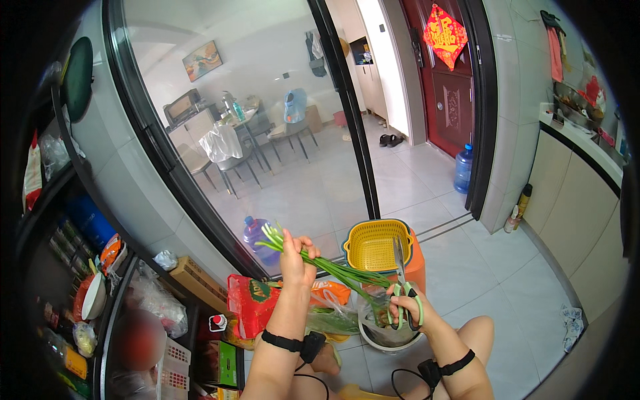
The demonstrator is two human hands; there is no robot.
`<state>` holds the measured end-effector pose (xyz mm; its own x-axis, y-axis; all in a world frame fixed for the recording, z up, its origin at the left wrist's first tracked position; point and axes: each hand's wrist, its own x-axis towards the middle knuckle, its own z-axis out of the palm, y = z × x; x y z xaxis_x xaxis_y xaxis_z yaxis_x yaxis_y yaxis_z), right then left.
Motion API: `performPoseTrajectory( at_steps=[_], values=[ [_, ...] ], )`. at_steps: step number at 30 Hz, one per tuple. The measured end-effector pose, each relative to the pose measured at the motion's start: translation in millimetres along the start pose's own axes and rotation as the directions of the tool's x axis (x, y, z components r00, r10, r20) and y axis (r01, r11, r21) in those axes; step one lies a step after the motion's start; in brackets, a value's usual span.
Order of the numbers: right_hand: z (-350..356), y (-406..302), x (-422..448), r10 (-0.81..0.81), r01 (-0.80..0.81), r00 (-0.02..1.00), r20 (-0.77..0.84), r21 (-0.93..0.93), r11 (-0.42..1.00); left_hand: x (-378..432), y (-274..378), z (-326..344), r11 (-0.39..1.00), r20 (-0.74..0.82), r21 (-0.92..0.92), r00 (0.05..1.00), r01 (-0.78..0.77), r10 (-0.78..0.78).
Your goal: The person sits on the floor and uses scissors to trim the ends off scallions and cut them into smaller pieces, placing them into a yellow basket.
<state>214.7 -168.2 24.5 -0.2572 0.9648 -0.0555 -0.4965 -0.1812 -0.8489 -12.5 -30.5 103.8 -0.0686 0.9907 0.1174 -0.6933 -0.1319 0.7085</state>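
Note:
My left hand (pixel 298 257) grips a bunch of long green stalks (pixel 340 271), likely garlic chives or scallions, near their pale ends. The stalks slant down to the right, their far ends close to my right hand (pixel 407 307). That hand holds kitchen scissors (pixel 400 265) with green and black handles, blades pointing up and away. Below the scissors stands a white-rimmed bin (pixel 392 348) lined with a clear plastic bag. Just beyond, a yellow colander basket (pixel 371 245) with a dark rim rests on an orange stool (pixel 416 267).
Red packaging (pixel 250 302) and a clear bag of greens (pixel 332 320) lie left of the bin. A loaded dark shelf (pixel 107 320) lines the left side. Behind the basket is a glass sliding door (pixel 250 100). Cabinets (pixel 555 185) run along the right, with crumpled paper (pixel 571 327) on the floor.

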Motion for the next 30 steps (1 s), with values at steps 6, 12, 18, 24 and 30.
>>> performPoseTrajectory(
  at_steps=[6,12,18,24,30],
  values=[
    [4.4,-8.5,4.7,-0.055,0.054,0.998,-0.011,-0.087,0.995,-7.6,-24.2,-17.0,0.948,0.009,0.275,0.987,-0.157,0.161],
    [6.2,-2.7,5.9,-0.023,0.025,0.999,0.026,-0.072,0.997,-15.3,-41.3,-45.6,0.996,0.039,0.076,0.999,-0.037,0.034],
    [7.1,3.3,6.7,0.011,-0.007,0.999,0.039,-0.101,0.995,-12.8,-66.2,-72.1,0.998,0.114,-0.041,0.993,-0.038,0.042],
    [-0.7,-2.4,0.3,-0.025,0.016,0.998,-0.052,-0.166,0.986,-15.6,-81.1,-82.4,0.996,-0.006,-0.050,0.997,-0.071,0.071],
    [-10.6,5.1,-6.4,0.002,-0.024,0.992,-0.125,-0.183,0.983,-8.9,-74.8,-78.0,0.995,-0.144,-0.093,0.989,-0.039,0.025]
  ],
)
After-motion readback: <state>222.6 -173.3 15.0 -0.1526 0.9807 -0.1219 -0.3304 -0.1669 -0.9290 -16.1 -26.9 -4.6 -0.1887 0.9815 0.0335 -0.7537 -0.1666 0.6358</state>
